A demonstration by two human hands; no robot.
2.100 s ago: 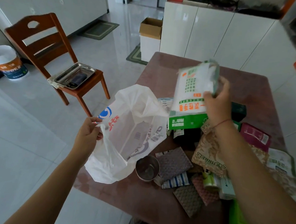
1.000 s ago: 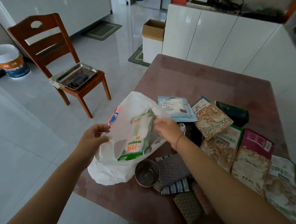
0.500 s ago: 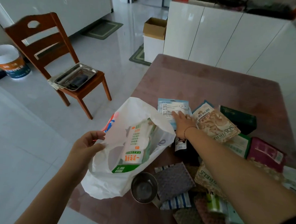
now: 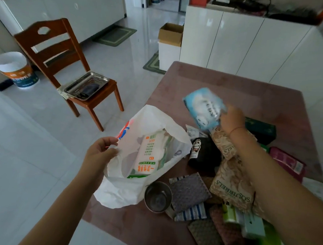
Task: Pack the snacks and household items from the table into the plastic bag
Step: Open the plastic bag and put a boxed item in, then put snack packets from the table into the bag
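Observation:
A white plastic bag [image 4: 153, 122] lies open at the left edge of the brown table [image 4: 233, 88]. My left hand [image 4: 101, 151] grips its near rim and holds the mouth open. Inside the bag sits a white and green packet [image 4: 147, 155]. My right hand [image 4: 232, 120] holds a light blue packet [image 4: 204, 107] in the air above the table, to the right of the bag. Squirrel-printed snack bags [image 4: 232, 184], a black panda pouch [image 4: 205, 154], a steel cup [image 4: 157, 196] and scouring cloths [image 4: 189, 191] lie on the table.
A dark green box [image 4: 261, 127] and a maroon packet [image 4: 287, 162] lie at the right. A wooden chair [image 4: 54, 47] with a metal tray [image 4: 86, 85] stands on the floor to the left. White cabinets [image 4: 245, 42] and a cardboard box [image 4: 171, 34] are behind the table.
The white and green packet went from my right hand into the bag. My right hand then reached to the light blue packet on the table and lifted it.

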